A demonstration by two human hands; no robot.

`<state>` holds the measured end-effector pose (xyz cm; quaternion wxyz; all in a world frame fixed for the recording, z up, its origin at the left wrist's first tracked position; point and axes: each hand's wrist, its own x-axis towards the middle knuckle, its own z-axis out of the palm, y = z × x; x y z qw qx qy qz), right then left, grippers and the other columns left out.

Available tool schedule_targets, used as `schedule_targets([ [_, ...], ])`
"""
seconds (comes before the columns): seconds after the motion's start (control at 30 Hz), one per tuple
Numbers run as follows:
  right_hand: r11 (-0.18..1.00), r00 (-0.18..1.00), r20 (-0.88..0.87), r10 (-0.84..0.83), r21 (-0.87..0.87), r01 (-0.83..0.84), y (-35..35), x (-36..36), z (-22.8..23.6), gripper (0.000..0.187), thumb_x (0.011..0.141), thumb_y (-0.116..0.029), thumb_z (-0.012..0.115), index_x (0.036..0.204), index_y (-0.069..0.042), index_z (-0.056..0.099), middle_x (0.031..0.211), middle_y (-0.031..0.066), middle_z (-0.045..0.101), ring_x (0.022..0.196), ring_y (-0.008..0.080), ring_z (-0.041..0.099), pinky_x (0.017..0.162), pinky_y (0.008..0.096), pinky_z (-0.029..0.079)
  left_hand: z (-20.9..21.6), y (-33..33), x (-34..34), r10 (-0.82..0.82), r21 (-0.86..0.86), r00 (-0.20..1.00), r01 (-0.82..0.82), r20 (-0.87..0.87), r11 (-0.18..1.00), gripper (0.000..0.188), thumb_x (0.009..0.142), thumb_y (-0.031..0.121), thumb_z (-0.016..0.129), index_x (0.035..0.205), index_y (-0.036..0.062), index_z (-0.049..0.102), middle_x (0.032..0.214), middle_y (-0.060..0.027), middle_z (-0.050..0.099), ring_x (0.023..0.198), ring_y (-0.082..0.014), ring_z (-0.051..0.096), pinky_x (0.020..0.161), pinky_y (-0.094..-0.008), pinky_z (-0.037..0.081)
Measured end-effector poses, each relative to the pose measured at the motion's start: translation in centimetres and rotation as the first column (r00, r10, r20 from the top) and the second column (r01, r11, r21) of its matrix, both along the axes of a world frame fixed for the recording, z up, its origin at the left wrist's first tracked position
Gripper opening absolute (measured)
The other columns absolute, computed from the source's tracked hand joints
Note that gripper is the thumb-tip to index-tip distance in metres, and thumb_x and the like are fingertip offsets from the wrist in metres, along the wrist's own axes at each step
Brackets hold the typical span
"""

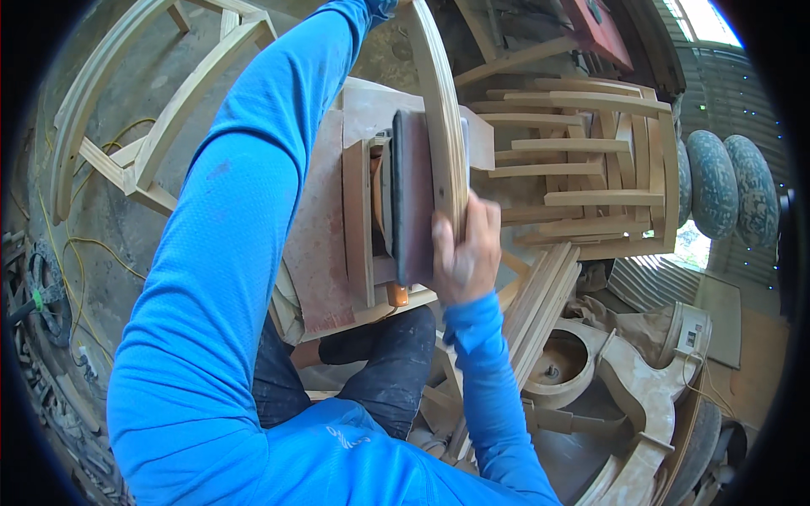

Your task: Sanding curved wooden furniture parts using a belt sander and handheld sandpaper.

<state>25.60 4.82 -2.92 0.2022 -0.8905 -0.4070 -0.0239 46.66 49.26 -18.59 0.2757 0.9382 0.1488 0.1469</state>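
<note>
Pale curved wooden slat ran lengthwise away from the body; right hand clasped its near end, left hand out of frame.

Left hand: out of frame past top edge, only blue sleeve visible; grip unknowable.
Curved wooden piece: upper end cut off by top edge, lower end hidden behind right hand.
Right hand fingertips: wrapped behind curved piece, unseen.
Dark sanding belt: lower part covered by right hand; motion unreadable.
Orange handle: mostly hidden under sander frame.
Stacked chair frames: far side lost in fisheye rim.
</note>
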Motion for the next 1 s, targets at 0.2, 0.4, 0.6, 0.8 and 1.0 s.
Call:
schedule_targets([
  [0.2, 0.998, 0.997, 0.054, 0.05, -0.026, -0.048, 10.1, 5.1, -0.7, 0.035, 0.092, -0.026, 0.066, 0.12, -0.004, 0.064, 0.111, 0.0225, 0.059, 0.101, 0.044, 0.064, 0.085, 0.0522, 0.053, 8.7, -4.4, -8.5, 0.329, -0.499, 0.94, -0.33, -0.093, 0.801, 0.109, 0.077, 0.05, 0.074, 0.166, 0.0176, 0.02, 0.169, -0.0267, 0.014, 0.155, -0.048, 0.014, 0.126, -0.0511, 0.022],
  [0.4, 0.992, 0.999, 0.034, 0.009, -0.13, -0.004, 17.6, 6.3, -0.1, 0.036, 0.092, -0.032, 0.063, 0.113, -0.003, 0.068, 0.115, 0.0211, 0.062, 0.106, 0.0412, 0.066, 0.095, 0.0501, 0.052, 8.8, -4.9, -10.5, 0.48, -0.522, 0.875, -0.439, -0.063, 0.732, 0.118, 0.075, 0.042, 0.076, 0.167, 0.0148, 0.006, 0.169, -0.0295, 0.013, 0.157, -0.0447, 0.015, 0.126, -0.0481, 0.022],
  [0.6, 0.981, 0.997, 0.071, -0.013, -0.192, 0.026, 17.8, 4.3, 0.6, 0.036, 0.095, -0.035, 0.065, 0.112, -0.004, 0.068, 0.116, 0.0204, 0.063, 0.107, 0.0427, 0.067, 0.093, 0.052, 0.053, 8.2, -4.6, -10.0, 0.452, -0.308, 0.838, -0.536, -0.306, 0.786, 0.11, 0.072, 0.046, 0.071, 0.165, 0.0148, 0.021, 0.156, -0.0294, 0.039, 0.147, -0.0402, 0.038, 0.123, -0.0448, 0.029],
  [0.8, 0.996, 0.991, 0.136, 0.0, -0.091, 0.012, 10.7, 2.8, 0.1, 0.039, 0.095, -0.032, 0.065, 0.124, -0.006, 0.062, 0.113, 0.0212, 0.061, 0.102, 0.0434, 0.067, 0.085, 0.0526, 0.055, 11.1, -8.4, -11.0, 0.462, -0.225, 0.836, -0.531, -0.295, 0.817, 0.093, 0.085, 0.043, 0.058, 0.166, 0.0148, 0.021, 0.175, -0.0095, 0.006, 0.161, -0.0306, -0.003, 0.126, -0.0611, 0.006],
  [1.0, 0.997, 0.995, 0.103, 0.012, -0.078, -0.004, 1.8, -1.4, -0.3, 0.045, 0.097, -0.031, 0.064, 0.133, -0.005, 0.056, 0.11, 0.0213, 0.06, 0.093, 0.0436, 0.067, 0.078, 0.0514, 0.056, 12.2, -10.9, -12.5, 0.407, 0.005, 0.839, -0.434, -0.36, 0.901, 0.086, 0.09, 0.043, 0.055, 0.165, 0.0121, 0.024, 0.174, -0.0093, 0.014, 0.161, -0.0285, 0.005, 0.127, -0.059, 0.009],
])
